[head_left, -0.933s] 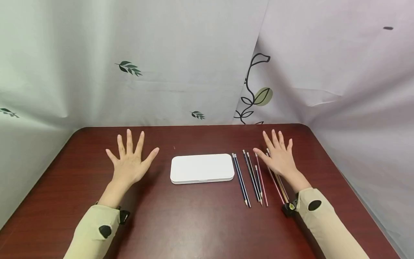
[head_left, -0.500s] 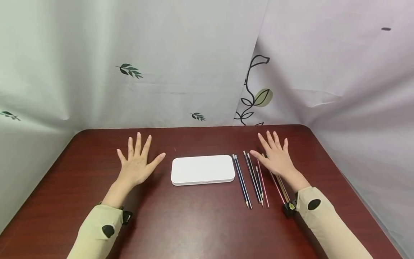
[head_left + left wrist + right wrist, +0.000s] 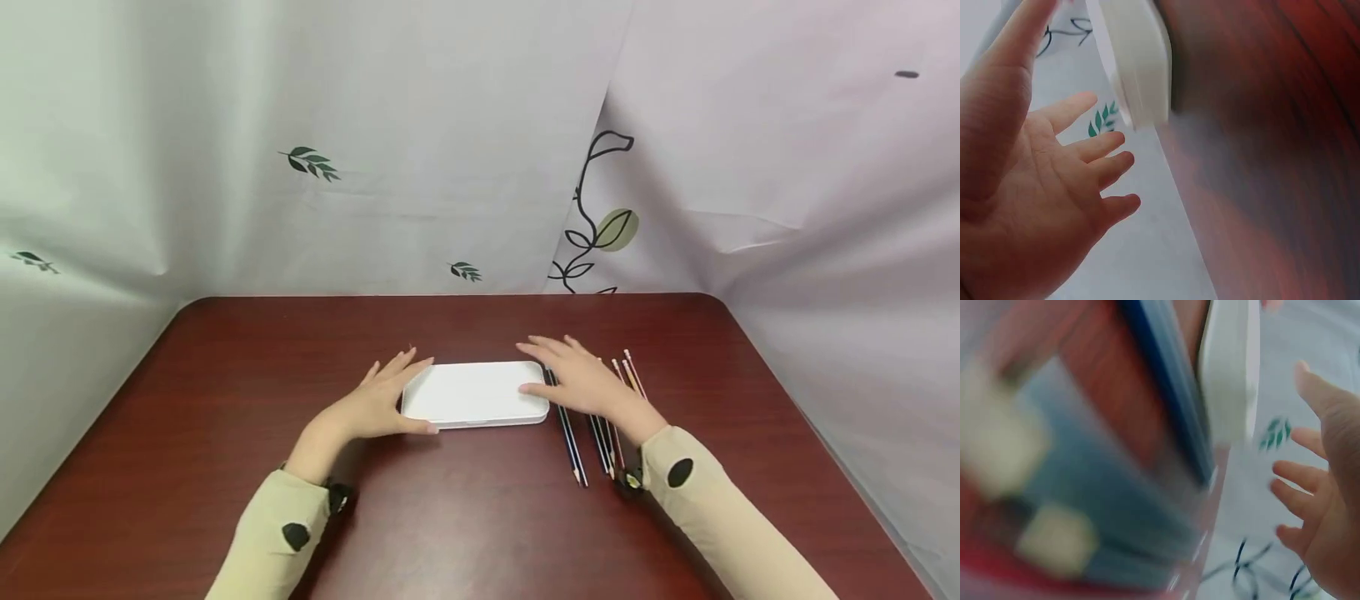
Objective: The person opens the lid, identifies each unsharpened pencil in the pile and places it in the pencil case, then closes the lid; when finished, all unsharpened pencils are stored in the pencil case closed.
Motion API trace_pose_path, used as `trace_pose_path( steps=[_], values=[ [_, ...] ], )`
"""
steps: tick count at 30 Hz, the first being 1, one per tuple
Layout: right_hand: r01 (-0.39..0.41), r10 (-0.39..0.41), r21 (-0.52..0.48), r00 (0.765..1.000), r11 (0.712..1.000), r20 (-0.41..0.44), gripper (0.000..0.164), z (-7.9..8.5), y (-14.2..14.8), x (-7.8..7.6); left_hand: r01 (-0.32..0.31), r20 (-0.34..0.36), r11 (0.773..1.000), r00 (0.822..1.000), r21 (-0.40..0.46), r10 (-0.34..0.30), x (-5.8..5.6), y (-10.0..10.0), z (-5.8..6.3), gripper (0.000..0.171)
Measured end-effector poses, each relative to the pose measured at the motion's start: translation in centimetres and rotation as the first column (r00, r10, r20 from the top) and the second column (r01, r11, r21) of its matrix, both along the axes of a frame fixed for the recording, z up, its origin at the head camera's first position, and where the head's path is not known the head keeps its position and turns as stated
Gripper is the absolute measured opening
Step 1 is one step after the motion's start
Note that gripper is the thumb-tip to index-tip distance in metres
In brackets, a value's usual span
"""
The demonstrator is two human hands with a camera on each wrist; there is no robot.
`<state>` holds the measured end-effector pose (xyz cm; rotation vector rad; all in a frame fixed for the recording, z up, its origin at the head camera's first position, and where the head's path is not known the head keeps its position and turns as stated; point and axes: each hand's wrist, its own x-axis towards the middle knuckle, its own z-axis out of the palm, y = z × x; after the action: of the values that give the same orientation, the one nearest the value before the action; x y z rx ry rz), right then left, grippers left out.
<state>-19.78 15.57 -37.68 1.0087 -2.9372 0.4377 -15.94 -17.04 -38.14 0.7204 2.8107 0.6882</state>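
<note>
Just below frame centre, a flat white rectangular case (image 3: 476, 393) lay on the glossy red-brown table (image 3: 465, 517), the bare left grip (image 3: 375, 408) and right grip (image 3: 581, 381) uncurled and empty at its ends, apparently to span it.

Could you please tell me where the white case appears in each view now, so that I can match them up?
Head: the white case lies near the centre, between the left hand and the right hand.
Left wrist: the white case enters at the top edge, left of centre.
Right wrist: the white case enters at the top edge, right of centre, beside blurred blue pencils.
Shared landmark: the pale leaf-printed backdrop appears in all three.
</note>
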Motion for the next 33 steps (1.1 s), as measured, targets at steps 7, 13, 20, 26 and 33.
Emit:
trace_pose_path(
  steps=[7, 13, 20, 26, 33],
  values=[
    [-0.122, 0.124, 0.194, 0.992, 0.973, 0.004, 0.084, -0.3, -3.8, 0.7, -0.021, -0.110, 0.984, 0.994, -0.177, 0.002, 0.4, 2.3, 0.1, 0.100],
    [-0.108, 0.126, 0.306, 0.991, 0.946, -0.040, 0.086, -0.8, -5.1, 1.5, -0.017, -0.098, 0.973, 0.995, -0.230, -0.006, 0.2, 3.4, -0.1, 0.094],
    [-0.222, 0.411, 0.494, 0.856, 0.841, -0.314, 0.073, -0.9, -6.8, 1.7, -0.002, -0.082, 0.971, 0.996, -0.241, -0.018, -0.1, 4.0, -0.1, 0.091],
    [-0.252, 0.481, 0.559, 0.820, 0.790, -0.311, 0.067, -0.6, -8.4, 2.2, 0.007, -0.079, 0.964, 0.996, -0.265, -0.029, -0.1, 4.5, 0.1, 0.092],
    [-0.278, 0.657, 0.764, 0.714, 0.582, -0.241, 0.045, -0.1, -9.9, 3.6, 0.035, -0.132, 0.967, 0.989, -0.250, -0.070, -0.4, 4.2, 0.1, 0.089]
  ],
)
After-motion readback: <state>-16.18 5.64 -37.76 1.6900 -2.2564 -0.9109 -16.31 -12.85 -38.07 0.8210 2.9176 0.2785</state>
